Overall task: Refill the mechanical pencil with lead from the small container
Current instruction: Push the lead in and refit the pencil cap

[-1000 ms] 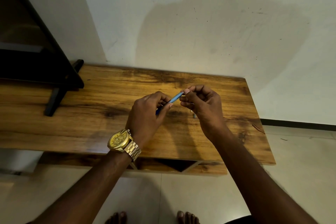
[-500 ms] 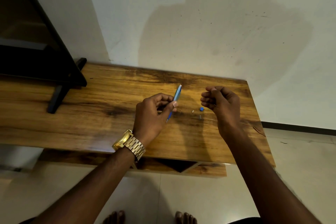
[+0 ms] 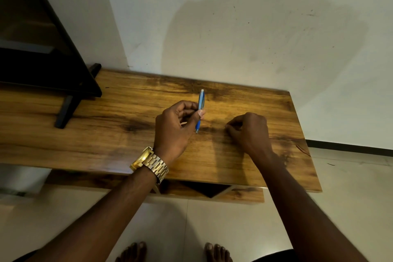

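My left hand [image 3: 174, 127] grips a blue mechanical pencil [image 3: 201, 102] around its middle and holds it nearly upright. Its pale cap end points toward the wall, and its tip hangs just above the wooden table [image 3: 106, 138]. My right hand [image 3: 248, 132] rests knuckles-up on the table to the right of the pencil, a short gap away. Its fingers are curled with the fingertips pinched together at the tabletop. The small lead container is not visible, and anything under or between those fingers is hidden.
A black screen [image 3: 32, 66] on a black foot [image 3: 63, 110] stands at the table's far left. A white wall runs behind the table. The right table edge [image 3: 306, 144] is close to my right hand. A gold watch [image 3: 148, 160] sits on my left wrist.
My hands have separated. The left hand swung the pencil from slanted to nearly upright. The right hand dropped onto the table and now covers the spot where small blue and clear bits lay.
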Available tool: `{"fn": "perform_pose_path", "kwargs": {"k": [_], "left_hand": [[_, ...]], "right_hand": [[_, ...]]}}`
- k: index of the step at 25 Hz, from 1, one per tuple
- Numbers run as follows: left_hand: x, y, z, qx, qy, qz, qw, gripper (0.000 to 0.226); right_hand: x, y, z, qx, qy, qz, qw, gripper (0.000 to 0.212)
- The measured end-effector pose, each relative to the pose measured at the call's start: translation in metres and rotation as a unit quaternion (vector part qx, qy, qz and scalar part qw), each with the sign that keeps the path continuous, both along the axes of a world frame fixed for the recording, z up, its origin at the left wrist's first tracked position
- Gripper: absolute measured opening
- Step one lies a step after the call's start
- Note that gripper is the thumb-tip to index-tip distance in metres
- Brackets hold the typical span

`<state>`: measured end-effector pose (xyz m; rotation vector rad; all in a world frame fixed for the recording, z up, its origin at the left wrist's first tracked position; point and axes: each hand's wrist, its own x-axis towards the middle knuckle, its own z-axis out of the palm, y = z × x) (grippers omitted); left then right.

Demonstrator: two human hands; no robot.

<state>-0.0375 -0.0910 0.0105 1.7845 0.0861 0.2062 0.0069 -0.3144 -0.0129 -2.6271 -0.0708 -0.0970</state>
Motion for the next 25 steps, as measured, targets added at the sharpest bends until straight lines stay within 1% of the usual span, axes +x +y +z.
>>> {"fn": "perform_pose_path", "kwargs": {"k": [4,7,8,9,10,11,12,13,14,15,17,21,25], "left_hand": [[-0.001,0.0,0.001,0.014,-0.007,-0.003,1.0,0.024],[-0.001,0.0,0.002,0.042,-0.018,0.0,0.999,0.022],[-0.002,0.0,0.002,0.057,-0.026,0.001,0.998,0.021],[-0.001,0.0,0.001,0.072,-0.033,0.002,0.997,0.019],[-0.001,0.0,0.001,0.086,-0.04,0.001,0.995,0.017],[-0.001,0.001,0.0,0.101,-0.044,-0.001,0.994,0.016],[-0.001,0.001,-0.001,0.117,-0.048,-0.002,0.992,0.015],[-0.001,0.001,-0.001,0.132,-0.051,-0.003,0.99,0.015],[-0.001,0.001,-0.001,0.147,-0.052,-0.004,0.988,0.016],[-0.001,0.001,-0.002,0.161,-0.054,-0.007,0.986,0.017],[-0.001,0.001,-0.002,0.179,-0.059,-0.014,0.982,0.02],[-0.001,0.002,-0.003,0.196,-0.062,-0.014,0.979,0.021],[-0.001,0.001,-0.002,0.193,-0.065,-0.014,0.979,0.022]], "right_hand": [[0.0,0.002,-0.005,-0.003,-0.008,-0.003,1.0,0.012],[0.0,0.005,-0.006,0.006,0.008,-0.004,1.0,0.006],[0.0,0.006,-0.005,0.015,0.005,-0.006,1.0,0.004],[0.0,0.008,-0.003,0.051,-0.003,-0.014,0.999,0.004],[0.001,0.01,0.0,0.138,-0.012,-0.028,0.99,0.007],[0.002,0.012,0.004,0.269,-0.009,-0.037,0.962,0.011],[0.003,0.013,0.01,0.394,-0.004,-0.03,0.919,0.013],[0.003,0.014,0.014,0.483,-0.003,-0.005,0.876,0.014],[0.001,0.015,0.017,0.53,-0.001,0.024,0.848,0.014],[0.0,0.016,0.019,0.554,0.006,0.048,0.831,0.012],[-0.003,0.019,0.02,0.56,0.018,0.073,0.825,0.012],[-0.006,0.017,0.021,0.524,0.022,0.074,0.848,0.017],[-0.008,0.014,0.022,0.504,0.03,0.073,0.86,0.019]]}}
